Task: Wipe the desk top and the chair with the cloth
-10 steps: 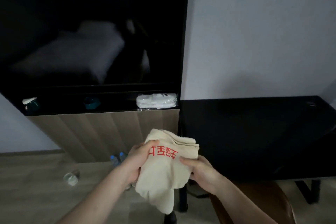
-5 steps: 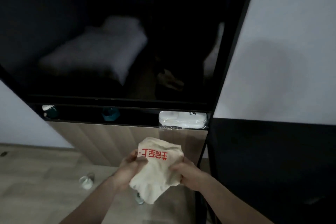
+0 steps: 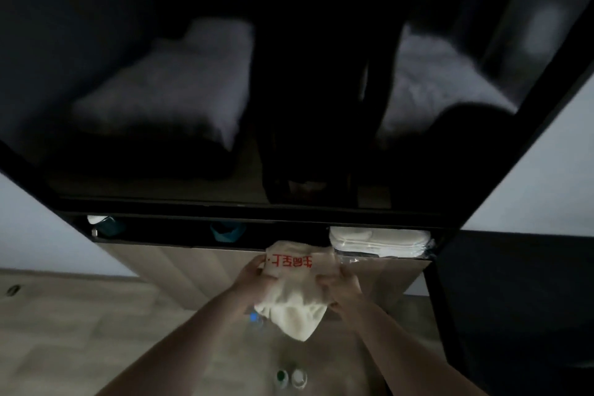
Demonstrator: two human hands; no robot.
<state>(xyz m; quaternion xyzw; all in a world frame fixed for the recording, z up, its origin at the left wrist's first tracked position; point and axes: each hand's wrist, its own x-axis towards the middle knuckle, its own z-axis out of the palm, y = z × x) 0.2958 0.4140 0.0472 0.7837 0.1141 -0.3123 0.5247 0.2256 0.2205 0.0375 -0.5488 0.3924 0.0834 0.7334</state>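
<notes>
I hold a cream cloth [image 3: 297, 292] with red printed characters in both hands, at chest height in front of a wooden cabinet. My left hand [image 3: 254, 284] grips its left side and my right hand [image 3: 340, 291] grips its right side; a loose end hangs down below them. The black desk top [image 3: 520, 292] lies at the right edge, dark and partly cut off. The chair is out of view.
A large dark screen [image 3: 289, 74] fills the upper view, reflecting two beds. Under it runs a shelf with a white packet [image 3: 379, 241] and teal items [image 3: 226, 231]. The wooden cabinet [image 3: 180, 267] stands below. Bottles [image 3: 291, 378] stand on the wood floor near my arms.
The view has swung left and closer to the cabinet, so the desk has slid to the right edge and the chair has left view. Both hands have bunched the cloth tighter.
</notes>
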